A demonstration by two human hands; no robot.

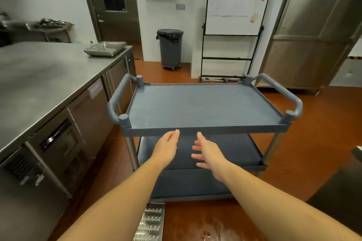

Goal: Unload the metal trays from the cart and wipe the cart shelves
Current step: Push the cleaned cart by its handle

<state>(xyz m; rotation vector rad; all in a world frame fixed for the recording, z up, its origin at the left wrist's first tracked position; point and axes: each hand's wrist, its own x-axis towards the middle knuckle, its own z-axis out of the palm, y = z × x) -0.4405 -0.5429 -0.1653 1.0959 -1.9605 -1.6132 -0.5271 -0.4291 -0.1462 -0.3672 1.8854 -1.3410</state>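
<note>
Head view: the left hand (pixel 166 146) and the right hand (pixel 207 152) reach forward side by side, palms turned toward each other, fingers loose and apart. The left fingertips are up against the near rim of the cart's top shelf (pixel 203 103); whether they touch it I cannot tell. The right hand hangs just below that rim, in front of the middle shelf (pixel 235 150). The blue-grey utility cart (pixel 290 117) stands on the red-brown floor (pixel 303 143), with a looped handle at each end. To its left runs a stainless worktop (pixel 49 76), and the metal trays (pixel 104 49) sit stacked at its far corner, well apart from the cart. Beyond the cart stand a grey wheeled bin (pixel 170 49) and a whiteboard (pixel 235 13) on a black frame.
</note>
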